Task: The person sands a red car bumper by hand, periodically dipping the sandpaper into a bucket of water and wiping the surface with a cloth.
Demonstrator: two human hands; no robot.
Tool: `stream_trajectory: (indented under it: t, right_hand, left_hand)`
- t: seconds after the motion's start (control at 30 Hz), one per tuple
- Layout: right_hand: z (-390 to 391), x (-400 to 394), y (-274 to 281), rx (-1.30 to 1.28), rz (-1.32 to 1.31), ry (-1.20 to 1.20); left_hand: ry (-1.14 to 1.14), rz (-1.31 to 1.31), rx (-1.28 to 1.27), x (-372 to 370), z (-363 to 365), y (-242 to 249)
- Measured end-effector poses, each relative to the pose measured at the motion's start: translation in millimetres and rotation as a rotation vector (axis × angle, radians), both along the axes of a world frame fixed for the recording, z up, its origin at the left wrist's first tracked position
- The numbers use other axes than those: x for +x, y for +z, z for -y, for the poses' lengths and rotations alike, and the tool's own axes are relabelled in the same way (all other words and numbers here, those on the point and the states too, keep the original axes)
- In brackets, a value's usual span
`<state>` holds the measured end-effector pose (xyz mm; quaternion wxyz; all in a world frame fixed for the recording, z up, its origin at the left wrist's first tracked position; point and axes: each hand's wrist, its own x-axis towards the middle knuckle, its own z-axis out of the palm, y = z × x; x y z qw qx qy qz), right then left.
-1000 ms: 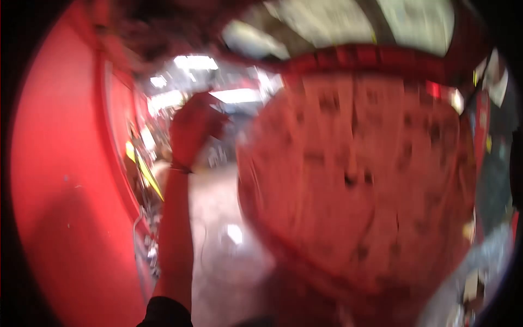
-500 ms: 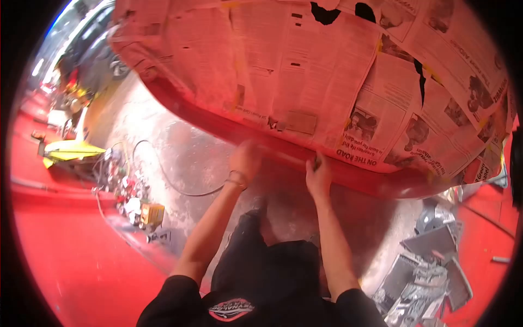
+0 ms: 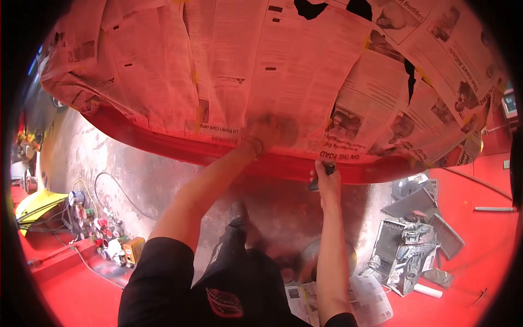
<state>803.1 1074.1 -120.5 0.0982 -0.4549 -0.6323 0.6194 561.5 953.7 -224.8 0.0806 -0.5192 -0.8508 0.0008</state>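
Newspaper sheets (image 3: pixel 229 54), joined with bits of yellow tape, cover a large curved car panel in front of me. Along its lower side runs a glossy red edge (image 3: pixel 163 144). My left hand (image 3: pixel 267 129) reaches over this edge onto the newspaper, close to a small brownish patch; motion smears its fingers. Just below the edge, by the "ON THE ROAD" headline, my right hand (image 3: pixel 329 184) is closed around a small dark handheld object (image 3: pixel 314 186), whose kind I cannot tell.
Grey plastic parts (image 3: pixel 406 240) lie piled on the red floor at right. Loose newspaper (image 3: pixel 370 300) and a round object lie beside my legs. At left are a yellow panel (image 3: pixel 41 206), several small cans (image 3: pixel 101 229), an orange box (image 3: pixel 134 250) and a thin hose (image 3: pixel 117 188).
My left hand has moved from the red edge up onto the newspaper. My right hand has shifted slightly down, showing more of the dark object. The view has turned, bringing loose newspaper into sight.
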Motion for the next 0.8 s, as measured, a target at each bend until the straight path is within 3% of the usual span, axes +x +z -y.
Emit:
stream_trajectory:
  t: [0.03,0.1,0.13,0.23,0.3,0.37,0.43,0.5,0.57,0.6,0.63,0.67,0.73,0.8]
  right_hand:
    - [-3,5,-1,0.004,0.057,0.023]
    - [2,15,12,0.503,0.065,0.181]
    - [7,18,22,0.755,0.063,0.254]
    - [35,47,72,0.674,0.212,0.569]
    - [68,79,88,0.495,0.154,0.790]
    - [114,120,79,0.536,0.084,0.837]
    - [159,168,63,0.482,-0.028,0.759]
    - [203,219,64,0.488,-0.126,0.686]
    - [246,263,62,0.132,-0.275,0.611]
    - [271,287,74,-0.090,-0.296,0.556]
    - [271,295,42,0.026,-0.088,0.536]
    - [290,317,58,-0.088,-0.200,0.487]
    - [343,370,109,-0.315,-0.421,0.399]
    - [365,392,78,-0.365,-0.560,0.173]
  left_hand:
    - [-0.067,0.015,-0.079,1,1,5]
    - [-0.194,0.038,-0.247,13,17,58]
    - [-0.228,0.116,-0.128,29,34,79]
    - [-0.435,0.358,-0.107,90,91,103]
    - [-0.448,0.969,0.254,145,130,99]
    - [-0.706,0.486,0.275,160,163,130]
    - [-0.460,0.379,-0.460,229,216,287]
    - [-0.578,0.295,-0.194,264,262,278]
    - [-0.755,0.122,0.090,276,298,301]
    - [-0.865,0.002,0.260,279,307,329]
    - [-0.836,0.060,0.396,279,310,361]
    - [-0.813,0.121,0.533,278,313,394]
    - [-0.689,0.568,0.763,309,348,530]
    - [-0.714,0.761,0.979,348,387,656]
